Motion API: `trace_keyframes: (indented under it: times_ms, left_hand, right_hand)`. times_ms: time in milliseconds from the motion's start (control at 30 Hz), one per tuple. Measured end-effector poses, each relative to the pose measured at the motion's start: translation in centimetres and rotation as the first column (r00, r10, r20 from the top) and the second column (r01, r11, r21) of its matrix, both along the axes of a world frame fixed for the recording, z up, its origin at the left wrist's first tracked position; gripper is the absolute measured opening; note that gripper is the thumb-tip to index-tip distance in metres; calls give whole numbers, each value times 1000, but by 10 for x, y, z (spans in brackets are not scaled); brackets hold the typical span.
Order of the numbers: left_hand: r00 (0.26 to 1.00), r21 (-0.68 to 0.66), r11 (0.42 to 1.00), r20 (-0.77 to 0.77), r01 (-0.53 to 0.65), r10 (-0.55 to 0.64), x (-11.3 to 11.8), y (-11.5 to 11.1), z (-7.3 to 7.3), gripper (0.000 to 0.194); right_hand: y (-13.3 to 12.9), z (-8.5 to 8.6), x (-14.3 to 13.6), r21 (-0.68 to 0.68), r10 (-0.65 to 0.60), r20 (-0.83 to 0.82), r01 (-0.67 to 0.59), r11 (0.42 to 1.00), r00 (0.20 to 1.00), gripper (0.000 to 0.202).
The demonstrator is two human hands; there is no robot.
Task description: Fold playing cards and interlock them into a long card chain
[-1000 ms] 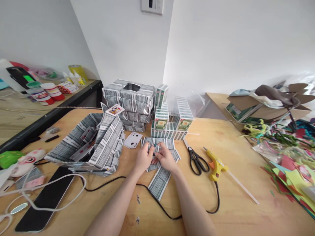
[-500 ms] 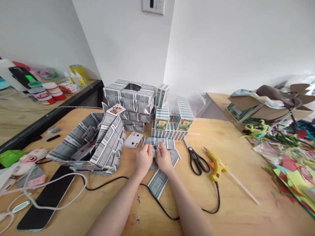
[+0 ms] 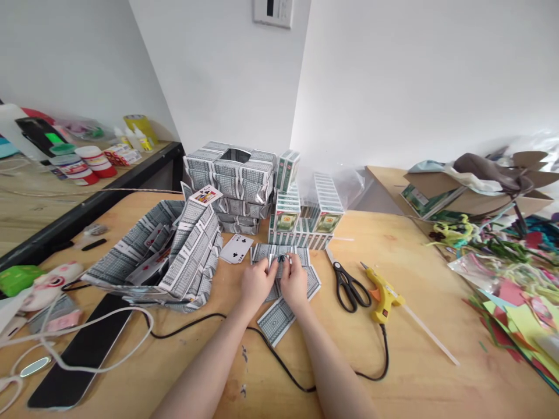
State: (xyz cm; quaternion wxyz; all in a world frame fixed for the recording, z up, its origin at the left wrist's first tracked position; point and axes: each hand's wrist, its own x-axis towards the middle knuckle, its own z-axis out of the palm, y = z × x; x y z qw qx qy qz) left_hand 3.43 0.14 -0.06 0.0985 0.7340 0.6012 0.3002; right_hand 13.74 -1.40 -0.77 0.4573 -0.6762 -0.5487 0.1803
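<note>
My left hand (image 3: 257, 285) and my right hand (image 3: 294, 284) meet at the middle of the table, fingers pinched together on a playing card whose grey patterned back shows between the fingertips. Most of that card is hidden by the fingers. Under and around the hands lie more playing cards (image 3: 279, 321), backs up, partly overlapping. Left of them is a small stack of face-up cards (image 3: 236, 249) with a two of clubs on top. A basket made of folded cards (image 3: 192, 250) stands farther left, with loose cards inside it.
Behind stand a box built of folded cards (image 3: 242, 174) and stacked card packs (image 3: 301, 227). To the right lie black-handled scissors (image 3: 349, 285) and a yellow glue gun (image 3: 383, 297), its black cord (image 3: 279, 358) running under my forearms. A phone (image 3: 82, 355) lies at left.
Both hands have shifted slightly, with the fingers still pinched together at the card. The lowest loose card has moved a little up and left.
</note>
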Motion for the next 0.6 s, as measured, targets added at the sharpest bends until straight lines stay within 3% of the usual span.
trace_keyframes:
  times_ms: [167,300,400,500,600]
  left_hand:
    - [999,19,999,27,-32,32,2,0,-1,38]
    - [987,-52,999,164,11,-2,2,0,-1,43]
    - [958,-70,997,286,36,-14,-4,1,0,36]
    - [915,57,998,403,-25,0,-13,3,4,25]
    - [934,223,968,356,-117,31,-21,6,9,28]
  right_hand:
    - [-3,3,-2,5,34,46,-34,999,998,29]
    - [-3,4,-1,46,31,-75,-27,999,997,32]
    - [0,2,2,35,27,-216,-20,999,976,35]
    - [5,1,9,40,6,-355,8,999,935,40]
    - [7,0,13,79,2,-406,33,996,914,52]
